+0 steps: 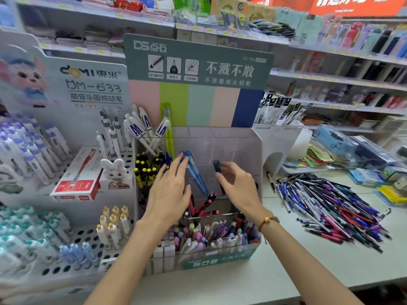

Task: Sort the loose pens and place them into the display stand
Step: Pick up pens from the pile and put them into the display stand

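Right hand (239, 190) is pinching a dark pen (218, 170) over the stand (253, 155), left hand (169, 190) is resting straight fingers on blue pens (195, 172); light, stiff, probably slick, best gripped mid-barrel.

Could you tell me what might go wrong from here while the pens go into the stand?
The right hand pinches a dark pen only near its top, so it could slip and drop among the red pens below. The left hand rests against the blue pens, which lean steeply and might topple sideways. The loose pile on the counter lies spread out, so pens could roll away.
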Available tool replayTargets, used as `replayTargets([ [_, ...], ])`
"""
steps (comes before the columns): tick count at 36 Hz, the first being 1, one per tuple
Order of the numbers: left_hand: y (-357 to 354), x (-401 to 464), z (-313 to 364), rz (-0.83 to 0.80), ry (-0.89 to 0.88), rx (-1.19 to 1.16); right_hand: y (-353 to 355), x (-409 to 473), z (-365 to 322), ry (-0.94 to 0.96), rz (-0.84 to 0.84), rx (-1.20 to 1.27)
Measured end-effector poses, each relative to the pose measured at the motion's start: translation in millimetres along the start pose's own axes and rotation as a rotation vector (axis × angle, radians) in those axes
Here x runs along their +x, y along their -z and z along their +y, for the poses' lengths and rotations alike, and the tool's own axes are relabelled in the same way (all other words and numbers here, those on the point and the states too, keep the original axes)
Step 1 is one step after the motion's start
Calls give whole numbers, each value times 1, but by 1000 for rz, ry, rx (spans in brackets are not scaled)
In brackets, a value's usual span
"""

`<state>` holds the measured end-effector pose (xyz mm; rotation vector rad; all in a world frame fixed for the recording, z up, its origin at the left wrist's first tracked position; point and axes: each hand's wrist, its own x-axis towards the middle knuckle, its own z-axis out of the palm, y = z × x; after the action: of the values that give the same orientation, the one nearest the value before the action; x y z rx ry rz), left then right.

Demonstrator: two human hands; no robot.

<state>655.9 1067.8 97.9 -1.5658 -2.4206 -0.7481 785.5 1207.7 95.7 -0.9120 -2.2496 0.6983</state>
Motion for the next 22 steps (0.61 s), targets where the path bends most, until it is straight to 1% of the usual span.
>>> replayTargets([
  [4,9,-2,3,-4,12,-29,11,-9,-2,13,58,30],
  [6,12,-5,7,44,-6,-36,20,-16,-1,26,69,56],
  [9,12,-12,19,128,-65,-87,41,-28,9,42,28,69],
  [12,12,-15,40,147,-90,-172,72,-36,29,3,-59,12],
  [15,9,-10,70,68,-100,-227,102,-41,55,-78,-140,-57],
  [20,-14,6,130,-130,-124,-320,140,-53,111,-215,-79,-189],
  [22,-33,13,155,-208,-144,-331,154,-58,138,-273,-83,-219],
])
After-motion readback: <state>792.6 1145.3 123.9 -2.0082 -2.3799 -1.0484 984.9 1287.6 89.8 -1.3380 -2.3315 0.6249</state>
